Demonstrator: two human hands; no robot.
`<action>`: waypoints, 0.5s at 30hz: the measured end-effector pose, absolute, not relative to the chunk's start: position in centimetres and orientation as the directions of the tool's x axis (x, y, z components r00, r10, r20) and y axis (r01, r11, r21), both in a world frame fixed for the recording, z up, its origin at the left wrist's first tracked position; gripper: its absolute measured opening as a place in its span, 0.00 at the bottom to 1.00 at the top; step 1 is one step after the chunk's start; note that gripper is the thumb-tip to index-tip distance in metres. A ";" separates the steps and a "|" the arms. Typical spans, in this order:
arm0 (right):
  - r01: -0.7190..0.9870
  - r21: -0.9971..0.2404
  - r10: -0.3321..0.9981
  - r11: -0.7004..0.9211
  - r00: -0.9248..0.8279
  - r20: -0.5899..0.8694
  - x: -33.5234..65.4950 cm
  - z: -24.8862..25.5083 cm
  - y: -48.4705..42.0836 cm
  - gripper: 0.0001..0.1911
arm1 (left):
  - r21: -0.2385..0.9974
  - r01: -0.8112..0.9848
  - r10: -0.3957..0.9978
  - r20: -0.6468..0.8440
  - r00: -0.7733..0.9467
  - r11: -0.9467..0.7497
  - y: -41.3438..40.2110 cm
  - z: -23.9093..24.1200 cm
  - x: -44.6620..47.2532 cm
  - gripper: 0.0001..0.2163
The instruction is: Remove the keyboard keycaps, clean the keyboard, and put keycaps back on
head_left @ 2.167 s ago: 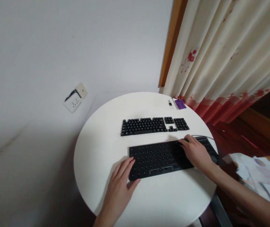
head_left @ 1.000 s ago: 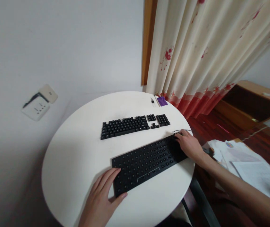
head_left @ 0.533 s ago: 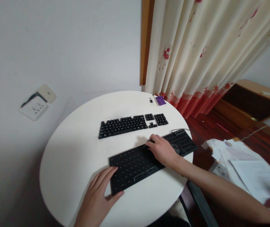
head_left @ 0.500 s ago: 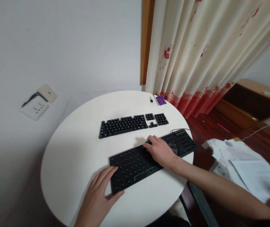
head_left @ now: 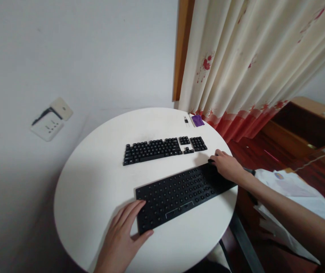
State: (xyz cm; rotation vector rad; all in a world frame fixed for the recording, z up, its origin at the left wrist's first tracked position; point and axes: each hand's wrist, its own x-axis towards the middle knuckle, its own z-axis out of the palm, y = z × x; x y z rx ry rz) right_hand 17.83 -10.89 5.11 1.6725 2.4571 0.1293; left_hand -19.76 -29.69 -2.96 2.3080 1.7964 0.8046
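Observation:
A black keyboard (head_left: 173,193) without keycaps lies slanted on the round white table, its bare key stems showing. My left hand (head_left: 125,227) grips its left end, fingertips at the left edge and thumb by the front corner. Over the keyboard's right end is my right hand (head_left: 226,165), closed on a small black handle-like thing (head_left: 211,161). The hand hides most of that thing, so its kind is unclear. Behind the keyboard, loose black keycaps (head_left: 152,150) sit in keyboard order, in separate blocks.
The table (head_left: 85,189) stands close to a wall with a socket (head_left: 47,125). Near its back edge lie a purple cloth (head_left: 198,120) and a small black-and-clear item (head_left: 186,120). A curtain (head_left: 219,76) hangs behind. Papers (head_left: 295,201) are at the right, beyond the table.
My right hand has moved right and away from me, from the keyboard's middle to its right end, still holding the black thing. My left hand stays at the left end. The view has shifted slightly.

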 end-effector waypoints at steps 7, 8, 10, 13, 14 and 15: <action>0.845 0.035 0.843 0.534 -0.529 -0.093 12.3 5.0 -12.5 0.11 | 0.432 0.854 0.932 0.330 0.148 -0.289 -29.7 -2.9 -19.7 0.31; 0.821 0.007 0.817 0.571 -0.568 -0.097 11.3 5.0 -12.8 0.11 | 0.435 0.853 0.933 0.328 0.146 -0.287 -29.8 -2.8 -19.6 0.31; 0.765 -0.040 0.759 0.643 -0.643 -0.097 9.1 5.0 -13.1 0.11 | 0.445 0.851 0.936 0.323 0.138 -0.279 -29.8 -2.7 -19.5 0.31; 0.683 -0.086 0.678 0.726 -0.731 -0.083 6.0 4.9 -13.5 0.12 | 0.463 0.847 0.944 0.307 0.123 -0.260 -29.9 -2.5 -19.4 0.30; 0.657 -0.096 0.653 0.748 -0.754 -0.076 5.0 4.9 -13.6 0.11 | 0.466 0.848 0.947 0.298 0.120 -0.254 -29.9 -2.5 -19.4 0.30; 0.631 -0.103 0.628 0.769 -0.776 -0.068 4.0 4.9 -13.7 0.11 | 0.467 0.848 0.950 0.290 0.119 -0.249 -30.0 -2.5 -19.4 0.30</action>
